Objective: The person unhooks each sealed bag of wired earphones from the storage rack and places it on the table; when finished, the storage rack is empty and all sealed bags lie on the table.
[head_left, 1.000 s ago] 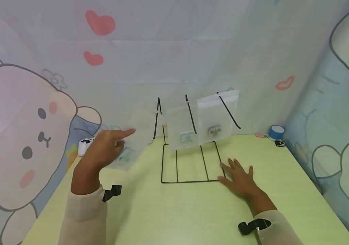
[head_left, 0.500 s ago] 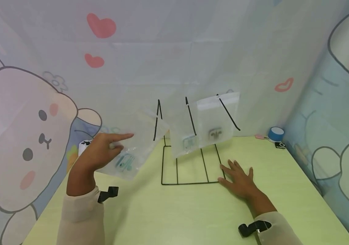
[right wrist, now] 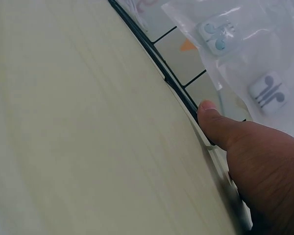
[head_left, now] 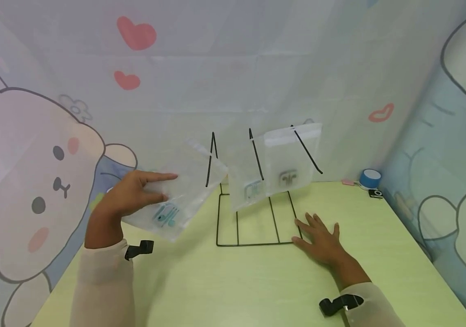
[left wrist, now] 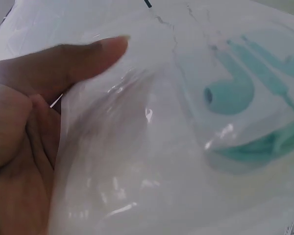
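Note:
My left hand (head_left: pixel 128 193) holds the edge of a clear plastic bag (head_left: pixel 192 181) between thumb and fingers. Teal earphones (left wrist: pixel 232 93) show through its film in the left wrist view. The bag tilts, and its upper part is on the left prong (head_left: pixel 208 170) of a black wire rack (head_left: pixel 253 245). Two more clear bags hang from the other prongs: one with pale blue earphones (head_left: pixel 253 190), the other with grey earphones (head_left: pixel 287 178). My right hand (head_left: pixel 320 238) rests with spread fingers at the rack base's front right corner, thumb touching the wire (right wrist: pixel 188 105).
On the table (head_left: pixel 233 286), at the back right, are a blue and white round item (head_left: pixel 369 178), a small black device (head_left: pixel 375 194) and a pink block (head_left: pixel 347 182). A printed cloth backdrop (head_left: pixel 233 81) stands close behind the rack.
My left hand has moved slightly left and turned, drawing the bag with teal earphones lower and more into sight. The middle bag hangs slightly lower than at first. My right hand stays put.

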The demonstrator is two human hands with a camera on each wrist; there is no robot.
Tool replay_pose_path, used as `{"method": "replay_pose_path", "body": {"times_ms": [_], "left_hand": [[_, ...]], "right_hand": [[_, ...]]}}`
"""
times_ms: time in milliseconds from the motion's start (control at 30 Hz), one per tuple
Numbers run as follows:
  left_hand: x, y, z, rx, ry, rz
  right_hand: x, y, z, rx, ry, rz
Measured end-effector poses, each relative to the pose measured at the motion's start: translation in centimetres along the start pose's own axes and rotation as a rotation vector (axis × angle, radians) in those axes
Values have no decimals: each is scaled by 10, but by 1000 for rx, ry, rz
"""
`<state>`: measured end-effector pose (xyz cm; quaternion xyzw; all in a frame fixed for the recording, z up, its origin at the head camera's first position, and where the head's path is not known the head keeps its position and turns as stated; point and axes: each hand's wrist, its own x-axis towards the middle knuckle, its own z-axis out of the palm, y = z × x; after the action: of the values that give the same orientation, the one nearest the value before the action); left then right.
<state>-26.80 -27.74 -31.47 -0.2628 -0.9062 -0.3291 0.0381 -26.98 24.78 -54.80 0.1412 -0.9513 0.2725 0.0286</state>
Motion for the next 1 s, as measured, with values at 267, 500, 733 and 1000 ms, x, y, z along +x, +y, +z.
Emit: {"method": "replay_pose_path", "body": {"times_ms": [267,500,733,1000], "left_hand": [[6,6,-21,-114,-93,-138],[17,21,-42,12,-142,-141],[14,5,-31,-181,-154,-202],[7,-27,18,-365,-9,-138]], "right_hand": [[1,-1,4,-3,-15,-2],[-1,-4,2,4,-7,-9],[1,-3,2,-3,-5,-14],[-2,1,0,-10,-1,-4]]}}
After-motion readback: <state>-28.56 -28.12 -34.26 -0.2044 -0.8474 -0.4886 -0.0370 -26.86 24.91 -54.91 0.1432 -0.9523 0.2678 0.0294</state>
